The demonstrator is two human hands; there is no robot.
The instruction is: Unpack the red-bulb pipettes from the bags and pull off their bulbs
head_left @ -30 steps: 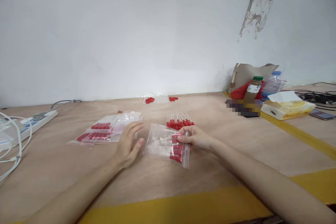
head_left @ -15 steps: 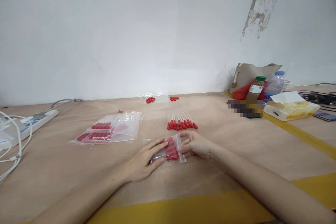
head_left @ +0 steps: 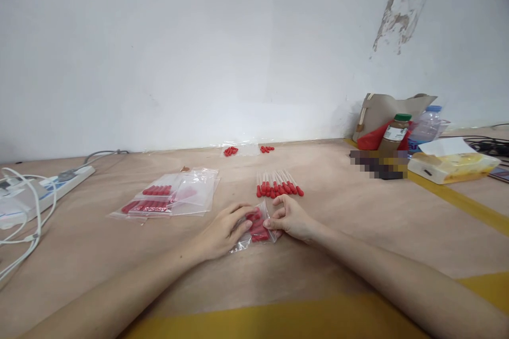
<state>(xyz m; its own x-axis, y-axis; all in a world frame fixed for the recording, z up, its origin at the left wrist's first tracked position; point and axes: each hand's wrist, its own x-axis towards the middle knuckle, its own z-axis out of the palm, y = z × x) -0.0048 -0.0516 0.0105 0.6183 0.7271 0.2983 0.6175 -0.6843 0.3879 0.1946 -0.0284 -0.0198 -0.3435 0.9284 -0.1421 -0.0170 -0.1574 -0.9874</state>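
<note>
A small clear zip bag (head_left: 257,229) holding red-capped droppers lies on the wooden table (head_left: 318,243) in front of me. My left hand (head_left: 222,230) rests on the bag's left part with fingers bent, pressing it down. My right hand (head_left: 291,217) pinches the bag's right edge between thumb and fingers. Just beyond the hands lies a row of loose red-capped droppers (head_left: 278,186).
Filled zip bags (head_left: 167,198) are stacked to the left. Small red caps (head_left: 230,151) lie near the wall. A power strip with white cables (head_left: 47,190) is at far left. A tissue pack (head_left: 453,164), jar, bottle and paper bag stand at right.
The bag was held up open in my right hand; it has been laid flat on the table. My left hand came onto it and both hands now press it.
</note>
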